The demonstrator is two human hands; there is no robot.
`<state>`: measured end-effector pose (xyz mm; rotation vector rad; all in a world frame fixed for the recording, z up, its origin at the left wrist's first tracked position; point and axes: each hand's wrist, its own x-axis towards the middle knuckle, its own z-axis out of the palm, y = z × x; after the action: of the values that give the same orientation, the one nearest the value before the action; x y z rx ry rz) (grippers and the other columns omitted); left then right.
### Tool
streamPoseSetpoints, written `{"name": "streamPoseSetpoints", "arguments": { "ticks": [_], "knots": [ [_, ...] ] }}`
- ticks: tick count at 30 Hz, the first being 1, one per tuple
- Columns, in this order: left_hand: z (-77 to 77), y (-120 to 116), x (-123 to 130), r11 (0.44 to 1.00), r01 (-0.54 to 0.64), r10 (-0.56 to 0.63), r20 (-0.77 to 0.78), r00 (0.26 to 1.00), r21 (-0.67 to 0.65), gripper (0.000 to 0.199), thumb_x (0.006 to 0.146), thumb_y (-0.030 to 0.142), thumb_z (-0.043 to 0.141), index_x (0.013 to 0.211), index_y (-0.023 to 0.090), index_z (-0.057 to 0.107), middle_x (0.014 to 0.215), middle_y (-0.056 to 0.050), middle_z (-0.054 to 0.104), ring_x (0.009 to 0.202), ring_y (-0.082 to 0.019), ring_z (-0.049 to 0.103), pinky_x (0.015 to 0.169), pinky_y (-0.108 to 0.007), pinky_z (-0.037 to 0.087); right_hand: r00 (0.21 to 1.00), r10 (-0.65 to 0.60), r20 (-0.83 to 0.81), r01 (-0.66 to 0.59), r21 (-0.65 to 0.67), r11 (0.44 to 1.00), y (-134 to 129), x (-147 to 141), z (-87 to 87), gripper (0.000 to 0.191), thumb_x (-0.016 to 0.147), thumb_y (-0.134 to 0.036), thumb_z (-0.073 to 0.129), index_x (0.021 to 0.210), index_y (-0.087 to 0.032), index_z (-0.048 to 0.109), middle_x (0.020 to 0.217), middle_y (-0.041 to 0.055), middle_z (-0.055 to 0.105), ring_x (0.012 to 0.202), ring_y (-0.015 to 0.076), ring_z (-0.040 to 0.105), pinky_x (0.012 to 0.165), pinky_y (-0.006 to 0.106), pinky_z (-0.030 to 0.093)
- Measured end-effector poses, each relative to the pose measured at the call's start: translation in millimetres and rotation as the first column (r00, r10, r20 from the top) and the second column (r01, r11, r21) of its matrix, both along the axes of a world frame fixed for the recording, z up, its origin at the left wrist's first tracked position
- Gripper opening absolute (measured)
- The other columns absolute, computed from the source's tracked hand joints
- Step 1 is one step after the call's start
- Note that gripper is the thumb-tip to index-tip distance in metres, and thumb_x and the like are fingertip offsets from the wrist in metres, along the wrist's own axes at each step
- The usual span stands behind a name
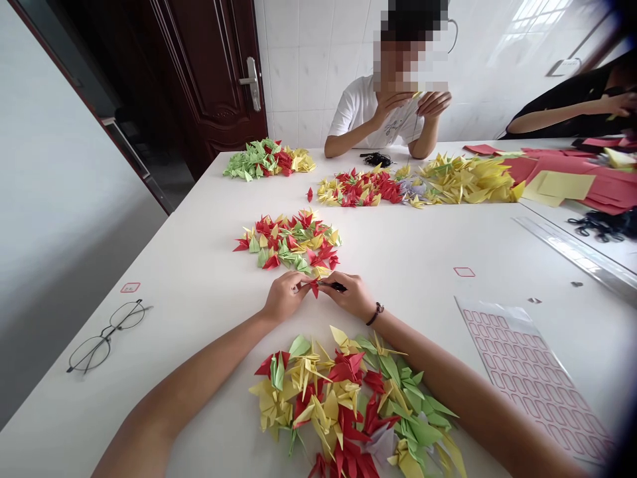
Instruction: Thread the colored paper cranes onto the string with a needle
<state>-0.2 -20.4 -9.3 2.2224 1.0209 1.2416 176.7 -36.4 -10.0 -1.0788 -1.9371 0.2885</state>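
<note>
Basically the left hand [284,297] and right hand [346,295] are close together, left pinching a small red paper crane [314,288], right gripping a short black stick [338,287] lying sideways, its tip pointing left at the crane.

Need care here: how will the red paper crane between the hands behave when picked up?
The red paper crane will probably feel very light for its size, being folded thin paper. Its pointed wings look easy to crease if pinched. Pushed across the white table, it would likely slide or tip rather than roll.
</note>
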Motion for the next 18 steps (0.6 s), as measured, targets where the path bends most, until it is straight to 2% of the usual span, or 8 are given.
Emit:
{"name": "streamPoseSetpoints", "arguments": {
  "ticks": [18],
  "knots": [
    [0.0,-0.1,0.2,0.999,0.017,-0.016,0.025,1.0,-0.033,0.009,0.074,0.018,0.058,0.08,0.017,0.064,0.078,-0.003,0.066,0.059,-0.011,0.055,0.056,-0.023,0.047,1.0,-0.003,0.018,0.003,-0.024,1.0,0.2,0.7,0.8,0.017,0.078,-0.031,0.055,0.066,-0.019,0.056,0.061,0.0018,0.065,0.048,0.0105,0.055,0.047,0.021,0.04]
  ]
}}
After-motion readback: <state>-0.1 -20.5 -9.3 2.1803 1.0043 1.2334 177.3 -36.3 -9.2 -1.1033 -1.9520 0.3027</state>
